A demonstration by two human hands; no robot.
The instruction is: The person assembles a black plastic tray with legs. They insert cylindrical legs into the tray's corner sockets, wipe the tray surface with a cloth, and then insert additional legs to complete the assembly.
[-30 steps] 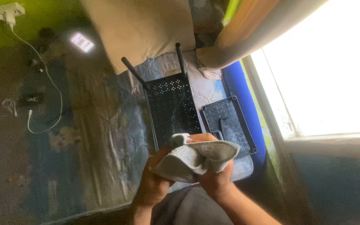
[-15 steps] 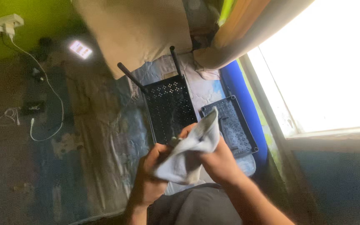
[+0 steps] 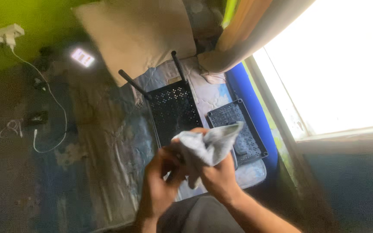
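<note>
Between the two hands, low in the middle of the view, sits a crumpled pale grey cloth (image 3: 206, 149), bunched into soft folds with one corner sticking up to the right. The left hand (image 3: 160, 181) pinches its lower edge while the right hand (image 3: 219, 179) closes around it from beneath. Just beyond the hands lie a black perforated plastic shelf panel (image 3: 173, 110) and a smaller black perforated tray (image 3: 242, 129).

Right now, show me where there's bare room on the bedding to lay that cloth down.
The widest bare patch is the dark blanket between the white cable and the black perforated rack. It is crowded on the other side: the smaller perforated tray fills the strip beside the blue edge, and both hands with the grey cloth cover the rack's near end.
</note>
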